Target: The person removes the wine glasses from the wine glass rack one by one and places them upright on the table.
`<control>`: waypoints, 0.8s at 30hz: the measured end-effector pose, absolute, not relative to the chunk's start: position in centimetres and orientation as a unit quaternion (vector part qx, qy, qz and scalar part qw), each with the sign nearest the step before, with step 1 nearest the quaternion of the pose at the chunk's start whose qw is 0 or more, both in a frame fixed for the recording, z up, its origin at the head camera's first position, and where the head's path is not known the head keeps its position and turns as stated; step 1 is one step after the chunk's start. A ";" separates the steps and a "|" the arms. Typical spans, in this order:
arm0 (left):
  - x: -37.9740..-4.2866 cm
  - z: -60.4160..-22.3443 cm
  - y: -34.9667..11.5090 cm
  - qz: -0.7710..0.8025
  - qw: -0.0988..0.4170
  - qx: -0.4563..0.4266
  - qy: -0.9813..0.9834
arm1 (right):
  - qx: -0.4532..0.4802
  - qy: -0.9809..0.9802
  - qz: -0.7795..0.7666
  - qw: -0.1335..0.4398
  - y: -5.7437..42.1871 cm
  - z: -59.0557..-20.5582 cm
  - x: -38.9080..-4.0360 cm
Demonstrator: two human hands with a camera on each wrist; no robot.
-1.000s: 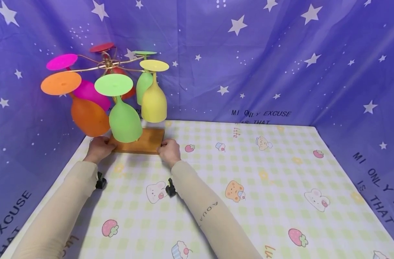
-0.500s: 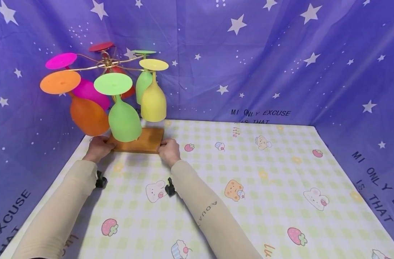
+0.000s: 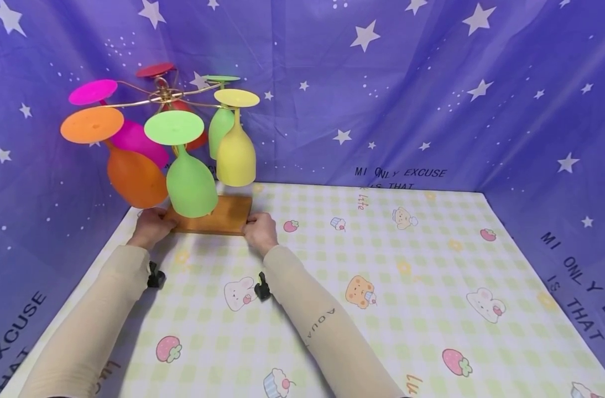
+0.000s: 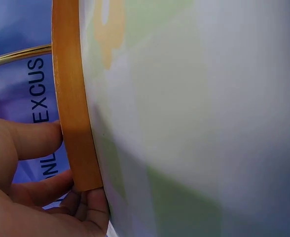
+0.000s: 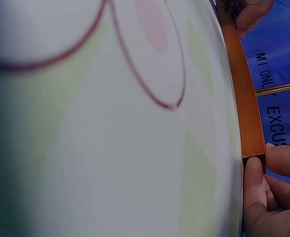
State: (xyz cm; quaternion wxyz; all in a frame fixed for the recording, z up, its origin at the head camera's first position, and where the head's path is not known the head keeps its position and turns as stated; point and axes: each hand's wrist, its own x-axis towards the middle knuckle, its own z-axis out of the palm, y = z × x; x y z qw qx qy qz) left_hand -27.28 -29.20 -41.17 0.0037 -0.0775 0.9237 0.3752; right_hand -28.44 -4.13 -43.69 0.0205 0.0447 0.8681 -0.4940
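At the table's back left stands a wine glass rack with a wooden base [image 3: 230, 213] and gold wire arms [image 3: 133, 103]. Coloured goblets hang upside down from it by their feet: an orange goblet [image 3: 135, 176], a green goblet [image 3: 192, 187], a yellow goblet [image 3: 236, 157], and a magenta, a red and a second green one behind. My left hand [image 3: 151, 228] grips the base's left end, thumb over the top edge [image 4: 41, 140] and fingers at the end face. Opposite it, my right hand [image 3: 261, 231] pinches the right end between thumb and fingers. Part of the base is hidden beneath the front goblets.
A checked tablecloth [image 3: 312, 265] with printed cartoon animals, strawberries and cupcakes covers the table. Purple curtains [image 3: 307, 138] with white stars rise along the back and both sides, close behind the rack. A black wrist mount [image 3: 155, 276] sits under the left sleeve.
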 end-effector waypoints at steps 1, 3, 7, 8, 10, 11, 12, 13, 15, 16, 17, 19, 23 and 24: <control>-27.3 -41.1 -29.2 0.376 0.004 -0.077 0.923 | 0.044 0.868 -0.494 0.021 -4.1 -43.6 -28.4; -27.3 -41.1 -29.2 0.380 0.006 -0.078 0.922 | 0.045 0.869 -0.493 0.024 -4.1 -43.5 -28.4; -27.2 -41.0 -29.0 0.386 0.008 -0.081 0.919 | 0.050 0.869 -0.492 0.029 -3.9 -43.2 -28.3; -27.1 -41.0 -29.0 0.386 0.009 -0.081 0.919 | 0.051 0.869 -0.491 0.029 -3.9 -43.2 -28.3; -27.1 -40.9 -29.0 0.383 0.010 -0.078 0.921 | 0.051 0.869 -0.491 0.031 -3.8 -43.1 -28.3; -27.1 -40.9 -29.0 0.380 0.011 -0.075 0.922 | 0.050 0.870 -0.490 0.032 -3.7 -43.0 -28.2; -27.1 -40.9 -29.0 0.377 0.011 -0.072 0.923 | 0.049 0.870 -0.489 0.032 -3.7 -42.9 -28.1; -27.1 -40.9 -29.0 0.376 0.010 -0.070 0.924 | 0.048 0.870 -0.489 0.031 -3.6 -42.9 -28.1; -27.1 -41.0 -28.9 0.373 0.008 -0.066 0.925 | 0.047 0.871 -0.487 0.028 -3.4 -42.8 -28.0; -27.1 -41.0 -28.8 0.373 0.006 -0.064 0.926 | 0.046 0.871 -0.488 0.028 -3.3 -42.7 -27.9; -27.1 -41.1 -28.8 0.373 0.006 -0.064 0.926 | 0.045 0.872 -0.487 0.029 -3.3 -42.7 -27.9; -27.1 -41.1 -28.7 0.371 0.006 -0.065 0.926 | 0.042 0.872 -0.486 0.032 -3.1 -42.7 -27.9; -26.9 -41.1 -28.4 0.369 0.003 -0.065 0.927 | 0.032 0.874 -0.483 0.040 -2.7 -42.7 -27.9; -26.9 -41.0 -28.3 0.368 0.001 -0.065 0.927 | 0.029 0.875 -0.481 0.040 -2.5 -42.7 -27.9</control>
